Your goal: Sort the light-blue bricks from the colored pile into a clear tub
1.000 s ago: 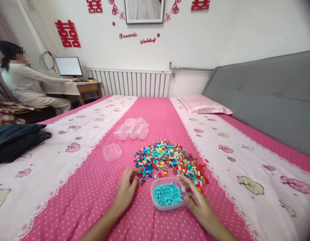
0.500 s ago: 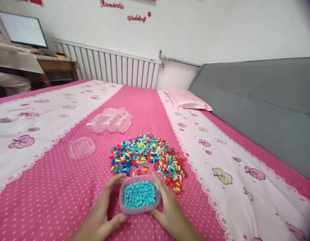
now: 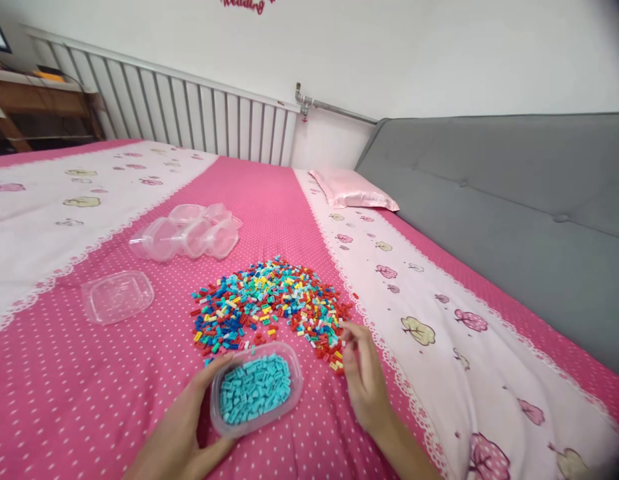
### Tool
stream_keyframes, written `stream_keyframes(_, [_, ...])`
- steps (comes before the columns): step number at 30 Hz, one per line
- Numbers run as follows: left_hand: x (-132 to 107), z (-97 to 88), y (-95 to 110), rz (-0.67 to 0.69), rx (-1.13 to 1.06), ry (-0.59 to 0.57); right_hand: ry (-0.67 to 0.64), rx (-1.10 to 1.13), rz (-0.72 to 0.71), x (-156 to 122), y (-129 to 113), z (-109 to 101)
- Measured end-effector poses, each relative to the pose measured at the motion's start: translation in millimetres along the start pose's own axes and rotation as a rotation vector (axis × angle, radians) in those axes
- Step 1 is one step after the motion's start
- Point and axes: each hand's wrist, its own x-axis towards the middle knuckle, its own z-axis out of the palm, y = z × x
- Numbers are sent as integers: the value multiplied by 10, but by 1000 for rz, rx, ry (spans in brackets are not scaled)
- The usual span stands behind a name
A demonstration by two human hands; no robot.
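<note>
A clear plastic container (image 3: 295, 393) filled with turquoise toy bricks (image 3: 254, 390) rests on the pink bedspread close to me. My left hand (image 3: 194, 420) grips its left side, thumb at the near edge and fingers at the far edge. Beyond it spreads a heap of small mixed-colour toy bricks (image 3: 277, 293), in red, blue, yellow, white and turquoise. My right hand (image 3: 364, 380) hovers by the heap's right end, apart from the container, its fingers loosely bent with thumb and index apart. I make out nothing held in it.
A clear lid (image 3: 118, 297) lies flat at the left. Behind it sit several stacked empty clear containers (image 3: 187, 233). Farther off are a pink pillow (image 3: 357, 189), a grey headboard (image 3: 489, 180), a white radiator (image 3: 189, 113) and a wooden desk (image 3: 44, 100).
My right hand has let go of the container and moved right, to the heap's right end. My left hand still holds the container. The view has turned to the right.
</note>
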Motion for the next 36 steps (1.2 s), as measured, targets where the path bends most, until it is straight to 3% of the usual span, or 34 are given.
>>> stream_keyframes(5, [-11,-3,-4,31,34,-52,27,-260,59,180,260,-69])
stream_keyframes(12, [-18,-46,89,154,129,35,21,-453,7,115,332,13])
stream_keyframes(15, [-29,-42,78,178,151,11,39,-447,-17,96,344,45])
stream_keyframes(21, [-61,-21,45,61,93,-107,81,-338,-40,81,329,41])
stream_keyframes(26, [-18,10,99,5,73,-153,119,-211,-63,138,86,49])
stream_keyframes(28, [41,39,152,-12,50,-161,54,-114,-63,187,-99,108])
stream_keyframes(32, [160,124,229,-16,12,-147,-229,-11,-126,237,-418,267])
stream_keyframes(36, [182,170,230,44,15,-133,-300,-43,-154,169,-467,324])
